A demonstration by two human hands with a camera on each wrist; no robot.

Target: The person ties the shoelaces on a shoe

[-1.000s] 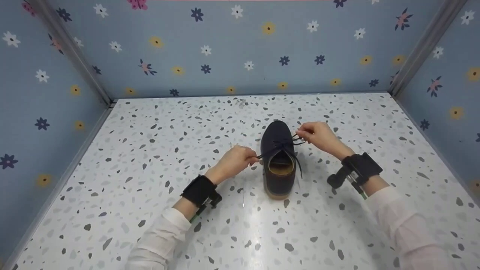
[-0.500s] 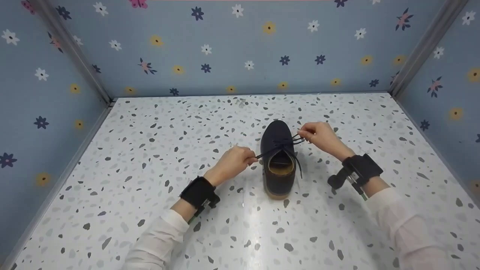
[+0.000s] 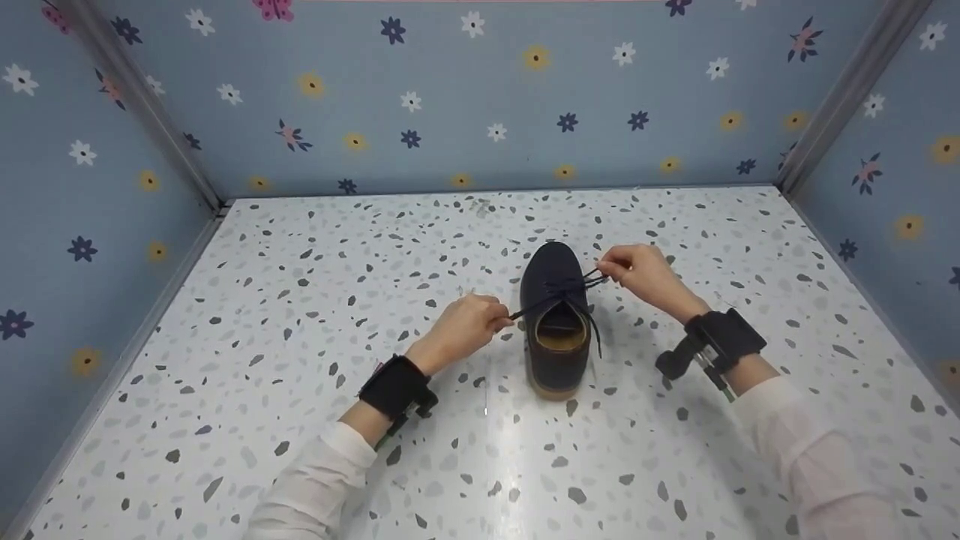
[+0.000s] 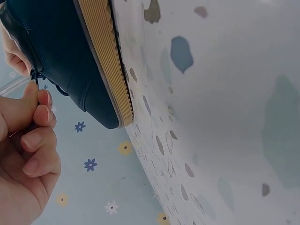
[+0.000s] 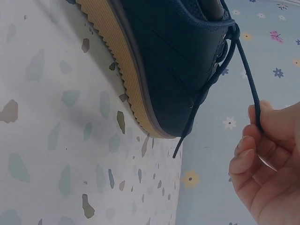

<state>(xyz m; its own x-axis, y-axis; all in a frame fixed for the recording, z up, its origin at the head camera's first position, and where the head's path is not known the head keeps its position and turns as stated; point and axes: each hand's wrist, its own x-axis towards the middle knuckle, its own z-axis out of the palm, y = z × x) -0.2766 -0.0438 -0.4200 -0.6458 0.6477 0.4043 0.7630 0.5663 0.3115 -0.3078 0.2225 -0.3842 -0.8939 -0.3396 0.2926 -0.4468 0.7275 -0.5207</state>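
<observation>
A dark navy lace-up shoe (image 3: 552, 262) with a tan ridged sole (image 5: 123, 65) stands upright, its toe pointing away from me. To its left, my left hand (image 3: 463, 330) pinches a dark shoelace (image 3: 534, 306) between thumb and index finger and draws it out taut. On the other side my right hand (image 3: 637, 274) pinches a strand of shoelace (image 5: 248, 70), stretched straight from the knot (image 5: 233, 32) at the throat. One loose lace end (image 5: 187, 129) hangs past the shoe's side in the right wrist view. Another lace strand (image 3: 597, 330) trails toward the heel.
The shoe stands on a white speckled tabletop (image 3: 337, 450). Blue flower-patterned panels (image 3: 450, 90) enclose the back and both sides, with grey metal posts (image 3: 142, 97) at the corners. Each wrist wears a black strap (image 3: 724, 339) with a small device.
The left hand has drawn very slightly left and down with its lace. My right hand and the shoe stay nearly in place; both hands keep their pinch on the laces.
</observation>
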